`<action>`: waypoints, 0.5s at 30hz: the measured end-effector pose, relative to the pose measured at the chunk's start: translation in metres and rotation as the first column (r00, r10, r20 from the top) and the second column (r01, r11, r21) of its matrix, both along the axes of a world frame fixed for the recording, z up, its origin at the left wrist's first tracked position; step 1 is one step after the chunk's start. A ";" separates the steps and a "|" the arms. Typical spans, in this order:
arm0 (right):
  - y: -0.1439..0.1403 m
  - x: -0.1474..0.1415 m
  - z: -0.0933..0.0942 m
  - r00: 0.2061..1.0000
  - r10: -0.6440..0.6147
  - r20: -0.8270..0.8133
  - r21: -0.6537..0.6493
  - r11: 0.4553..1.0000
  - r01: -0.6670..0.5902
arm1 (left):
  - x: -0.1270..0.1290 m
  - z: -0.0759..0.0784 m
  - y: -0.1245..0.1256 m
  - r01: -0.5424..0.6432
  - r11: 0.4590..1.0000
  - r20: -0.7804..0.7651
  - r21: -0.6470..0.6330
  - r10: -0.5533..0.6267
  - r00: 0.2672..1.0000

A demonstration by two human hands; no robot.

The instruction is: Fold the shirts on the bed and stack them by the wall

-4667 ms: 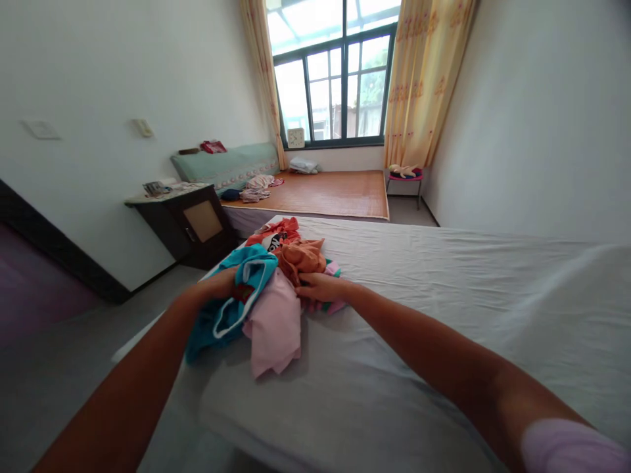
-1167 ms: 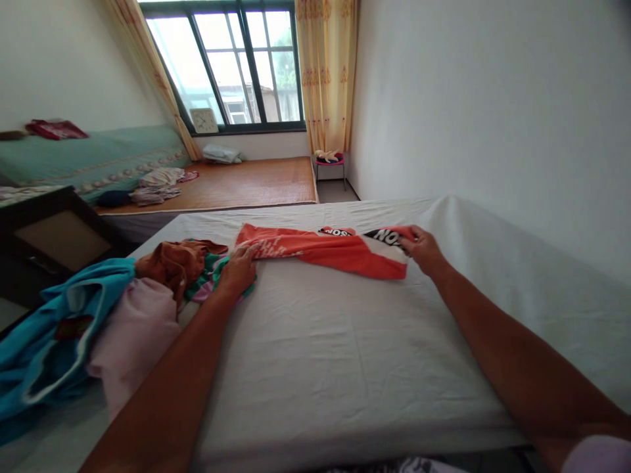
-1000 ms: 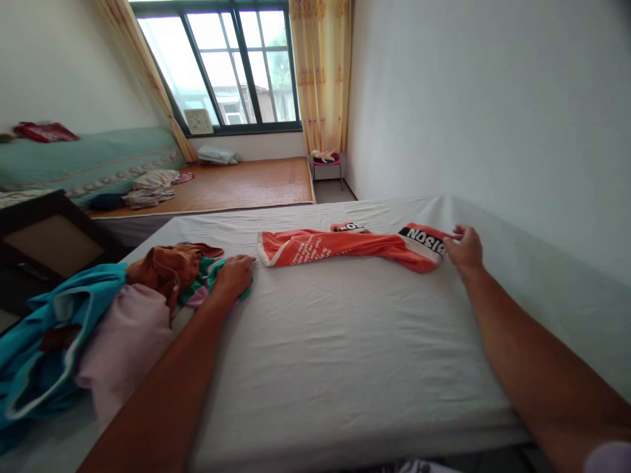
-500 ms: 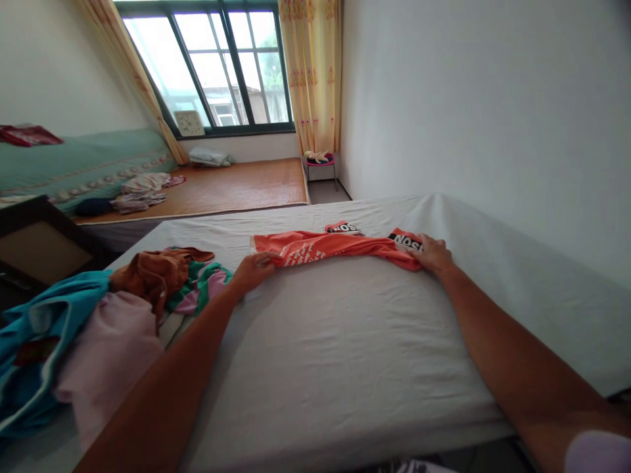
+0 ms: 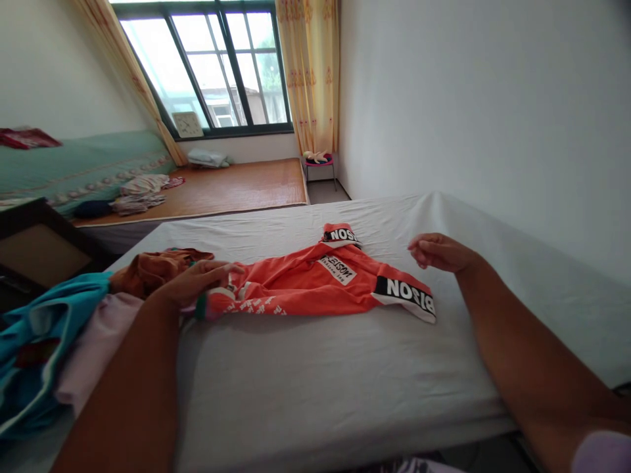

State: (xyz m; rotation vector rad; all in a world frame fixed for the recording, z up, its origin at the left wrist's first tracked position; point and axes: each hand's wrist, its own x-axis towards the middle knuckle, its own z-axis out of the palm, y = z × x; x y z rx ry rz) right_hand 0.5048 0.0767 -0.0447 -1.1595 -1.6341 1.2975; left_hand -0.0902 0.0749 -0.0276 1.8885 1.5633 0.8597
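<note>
An orange T-shirt (image 5: 296, 282) with black-and-white lettered sleeve bands lies spread sideways on the pale bed sheet (image 5: 315, 381). My left hand (image 5: 204, 279) is at its hem on the left, fingers closed on the fabric; the exact grip is partly hidden. Right of the near sleeve, my right hand (image 5: 441, 253) hovers over the sheet, fingers loosely bent and holding nothing. Beside my left forearm sits a heap of clothes: a brown garment (image 5: 148, 272), a blue one (image 5: 73, 302) and a pale pink one (image 5: 106, 335).
Beyond the sheet stands another bed with a brown mat (image 5: 241, 184), with folded cloths (image 5: 142, 194) on it. A dark cabinet (image 5: 42, 243) is at the left. A white wall (image 5: 483, 118) borders the bed on the right. A small pink stool (image 5: 319, 161) stands near the curtain.
The T-shirt has opened out flatter and shifted left and nearer. My left hand moved left with the hem; my right hand let go of the sleeve and lifted off.
</note>
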 end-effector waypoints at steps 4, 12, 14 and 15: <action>0.041 -0.040 -0.002 0.978 -0.048 0.204 0.112 0.993 0.026 | 0.016 -0.020 0.026 -0.039 0.996 -0.145 0.080 0.051 0.988; 0.113 -0.106 -0.017 0.822 -0.090 0.562 0.432 0.880 -0.198 | 0.008 -0.048 0.040 0.090 0.991 -0.539 0.098 -0.023 0.842; 0.121 -0.111 -0.015 0.850 -0.047 0.525 0.441 0.869 -0.224 | 0.005 -0.043 0.035 0.073 0.995 -0.494 0.065 -0.031 0.869; 0.124 -0.110 -0.012 0.870 -0.040 0.491 0.443 0.872 -0.210 | 0.004 -0.040 0.033 0.065 0.996 -0.462 0.057 -0.031 0.886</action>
